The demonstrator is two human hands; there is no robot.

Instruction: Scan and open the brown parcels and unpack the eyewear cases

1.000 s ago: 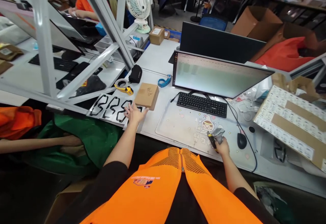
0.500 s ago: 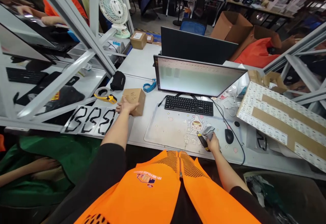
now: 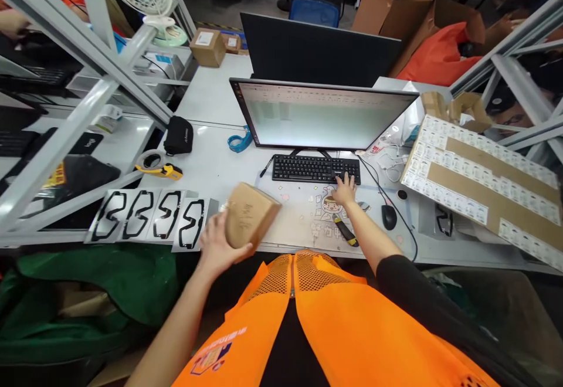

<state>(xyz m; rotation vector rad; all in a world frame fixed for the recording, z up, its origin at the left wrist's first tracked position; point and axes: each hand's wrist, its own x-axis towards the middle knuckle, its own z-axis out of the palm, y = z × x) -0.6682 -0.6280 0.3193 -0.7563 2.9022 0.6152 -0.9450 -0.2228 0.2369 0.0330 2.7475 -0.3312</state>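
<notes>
A small brown cardboard box (image 3: 241,214) with handwriting on top is tilted at the desk's front edge. My left hand (image 3: 220,240) grips its left side, thumb along the near lower edge. Fingers spread, my right hand (image 3: 345,189) is at the number keys of the black keyboard (image 3: 303,168). Below its wrist lies a tool with a black and yellow handle (image 3: 345,230) on the desk mat (image 3: 290,223); my forearm hides part of it. Left of the box, several clear packets with black frame-shaped pieces (image 3: 166,214) lie in a row.
The monitor (image 3: 321,114) stands behind the keyboard, the mouse (image 3: 389,217) to its right. A yellow tape dispenser (image 3: 165,170), black pouch (image 3: 178,135) and blue tape dispenser (image 3: 240,141) are at the left. A large label-covered cardboard piece (image 3: 523,196) fills the right side.
My left hand has taken hold of the box, bringing it nearer and tilting it. My right hand has let go of the black and yellow tool and moved up to the keyboard.
</notes>
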